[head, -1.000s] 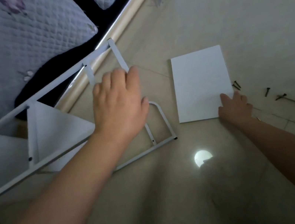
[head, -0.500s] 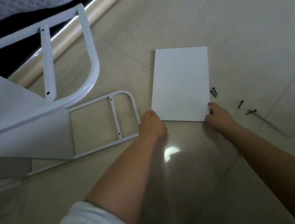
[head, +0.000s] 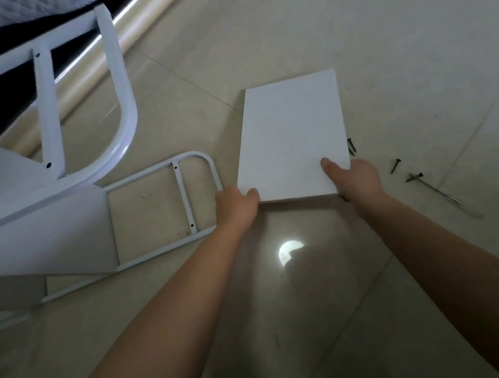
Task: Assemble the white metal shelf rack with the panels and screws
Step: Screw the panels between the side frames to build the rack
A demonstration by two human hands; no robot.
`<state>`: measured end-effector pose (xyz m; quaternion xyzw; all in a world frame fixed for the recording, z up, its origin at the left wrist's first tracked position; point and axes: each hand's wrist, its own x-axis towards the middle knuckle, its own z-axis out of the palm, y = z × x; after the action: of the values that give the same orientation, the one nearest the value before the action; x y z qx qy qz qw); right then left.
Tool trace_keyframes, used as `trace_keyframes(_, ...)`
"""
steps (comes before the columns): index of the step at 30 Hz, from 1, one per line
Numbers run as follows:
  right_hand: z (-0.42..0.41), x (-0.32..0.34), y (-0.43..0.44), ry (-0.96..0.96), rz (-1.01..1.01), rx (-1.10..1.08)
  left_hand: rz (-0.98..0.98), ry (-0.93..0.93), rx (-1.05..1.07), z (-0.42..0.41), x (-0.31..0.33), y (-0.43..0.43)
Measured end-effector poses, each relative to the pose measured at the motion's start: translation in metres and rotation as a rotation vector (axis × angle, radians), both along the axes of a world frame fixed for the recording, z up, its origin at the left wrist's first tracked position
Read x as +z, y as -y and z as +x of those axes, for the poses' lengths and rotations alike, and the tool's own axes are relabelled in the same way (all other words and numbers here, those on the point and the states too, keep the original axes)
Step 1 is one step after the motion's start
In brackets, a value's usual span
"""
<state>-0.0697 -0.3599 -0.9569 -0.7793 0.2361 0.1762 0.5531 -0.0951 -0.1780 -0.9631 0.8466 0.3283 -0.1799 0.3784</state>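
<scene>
Tiled floor (head: 381,35), left hand (head: 236,206) and right hand (head: 357,177) pinching white panel (head: 295,135), seemingly lifted

left hand (head: 236,206) + right hand (head: 356,176) | grip white panel (head: 293,135) near edge | screws (head: 396,165) beside

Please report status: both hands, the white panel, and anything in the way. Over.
Left hand, right hand: both grip white panel at near edge. Near edge appears lifted off floor. Screws lie right of it, rack frame left.
</scene>
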Motion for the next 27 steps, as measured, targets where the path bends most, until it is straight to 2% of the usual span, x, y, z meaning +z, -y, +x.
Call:
trace_keyframes(3, -0.006, 0.017, -0.002, 0.097, -0.162, 0.080, -0.244, -0.076, 0.034, -0.008, 0.014, -0.005)
trace_keyframes(5, -0.013, 0.029, -0.007, 0.152, -0.207, 0.110, -0.277, -0.099, 0.032, -0.018, 0.017, -0.009)
trace_keyframes(8, -0.027, 0.049, -0.019, 0.237, -0.244, 0.129, -0.406, -0.017, 0.049, -0.043, 0.018, -0.018)
trace_keyframes(13, -0.066, 0.057, -0.034, 0.146, -0.065, 0.186, -0.428, 0.127, 0.151, -0.077, 0.021, -0.066)
trace_keyframes(17, -0.092, 0.060, -0.040, 0.008, 0.003, 0.314, -0.749, 0.191, 0.399, -0.093, 0.031, -0.103)
trace_keyframes(21, -0.103, 0.049, -0.044, -0.087, 0.029, 0.452, -0.903, 0.269, 0.543, -0.120, 0.023, -0.130)
trace_keyframes(24, -0.098, 0.049, -0.056, -0.083, -0.106, 0.688, -1.036, 0.337, 0.654, -0.141, 0.023, -0.137)
trace_keyframes(27, -0.080, 0.052, -0.071, -0.038, -0.420, 0.975, -1.154, 0.423, 0.750, -0.146, 0.034, -0.135)
